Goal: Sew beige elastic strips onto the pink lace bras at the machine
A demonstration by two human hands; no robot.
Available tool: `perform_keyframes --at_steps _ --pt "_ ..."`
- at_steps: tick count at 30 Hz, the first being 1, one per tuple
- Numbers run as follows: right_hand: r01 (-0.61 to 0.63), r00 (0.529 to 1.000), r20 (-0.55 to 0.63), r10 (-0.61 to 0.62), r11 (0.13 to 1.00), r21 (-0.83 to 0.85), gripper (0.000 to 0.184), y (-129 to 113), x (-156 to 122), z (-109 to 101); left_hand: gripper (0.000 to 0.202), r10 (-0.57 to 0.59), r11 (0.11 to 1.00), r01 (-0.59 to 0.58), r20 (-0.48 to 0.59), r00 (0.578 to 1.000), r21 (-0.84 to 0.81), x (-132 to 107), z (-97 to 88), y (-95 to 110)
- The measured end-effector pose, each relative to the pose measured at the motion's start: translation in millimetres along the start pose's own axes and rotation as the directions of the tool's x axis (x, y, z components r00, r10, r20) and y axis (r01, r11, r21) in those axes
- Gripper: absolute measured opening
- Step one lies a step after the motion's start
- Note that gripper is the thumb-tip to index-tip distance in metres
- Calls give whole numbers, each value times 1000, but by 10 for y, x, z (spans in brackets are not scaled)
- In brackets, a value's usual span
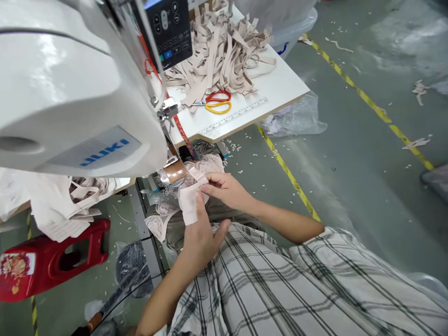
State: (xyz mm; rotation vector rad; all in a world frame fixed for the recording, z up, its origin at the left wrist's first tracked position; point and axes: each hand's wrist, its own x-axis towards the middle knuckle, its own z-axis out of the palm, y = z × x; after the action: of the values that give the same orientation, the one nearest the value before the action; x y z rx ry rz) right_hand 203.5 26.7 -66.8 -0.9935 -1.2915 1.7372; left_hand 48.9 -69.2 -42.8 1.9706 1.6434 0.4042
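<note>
A pale pink bra (pixel 190 204) with lace cups hangs at the end of the sewing machine's narrow arm (pixel 175 171), part of it draped over my lap. My right hand (pixel 229 190) pinches the bra's edge between thumb and fingers, close to the needle area. Just below, my left hand (pixel 201 238) holds the smooth side band, its thumb sticking out and most fingers hidden behind the fabric. One lace cup (pixel 157 226) dangles to the left of my hands. Above them looms the white JUKI machine head (pixel 84 93).
Many beige fabric strips (pixel 220 51) are heaped on the white table (pixel 283 86), beside red-and-yellow scissors (pixel 217 101) and a printed ruler scale. More pale pieces (pixel 56 200) hang over the left table edge, above a red plastic stool (pixel 52 261). A control panel (pixel 170 32) stands behind the machine head.
</note>
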Motion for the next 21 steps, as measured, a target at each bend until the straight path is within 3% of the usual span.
perform_keyframes --at_steps 2,4,5,7,8,10,12,14,15,16,18,20,21 --pt "-41 999 6 41 992 122 36 2 -66 -43 80 -64 984 87 148 987 -155 -52 -146 -54" --pt "-77 996 59 68 982 172 38 -9 -82 -94 49 -70 983 78 51 996 -167 -47 -346 -113" --pt "-96 991 109 78 980 176 39 -23 -80 -115 36 -21 991 13 -62 998 -133 -24 -443 -127" --pt "-112 967 244 78 986 126 41 -75 -70 -142 30 170 984 -178 -229 958 -17 51 -592 -113" --pt "-99 945 320 72 993 69 41 -109 -65 -146 34 270 962 -270 -223 937 34 100 -637 -93" --pt "6 881 471 49 993 -114 39 -174 -62 -134 41 373 925 -367 -60 926 99 209 -670 -60" --pt "222 857 516 0 903 -369 34 -198 -57 -96 44 247 951 -264 120 962 158 316 -642 -81" --pt "409 878 469 -99 665 -625 30 -149 -37 -42 53 -21 993 -5 220 975 118 404 -574 -176" --pt "455 883 439 -165 529 -716 29 -99 -20 -14 56 -141 989 145 268 953 3 436 -530 -244" --pt "474 881 418 -222 417 -776 28 -37 3 10 57 -219 942 289 339 915 -173 460 -481 -317" --pt "504 856 420 -303 301 -810 29 87 51 40 51 -229 666 500 486 843 -553 481 -380 -449" --pt "540 821 413 -395 300 -786 27 173 83 46 42 -211 358 557 517 830 -749 464 -294 -521" --pt "546 808 380 -450 331 -769 24 194 87 44 40 -230 282 536 487 843 -795 444 -266 -529"
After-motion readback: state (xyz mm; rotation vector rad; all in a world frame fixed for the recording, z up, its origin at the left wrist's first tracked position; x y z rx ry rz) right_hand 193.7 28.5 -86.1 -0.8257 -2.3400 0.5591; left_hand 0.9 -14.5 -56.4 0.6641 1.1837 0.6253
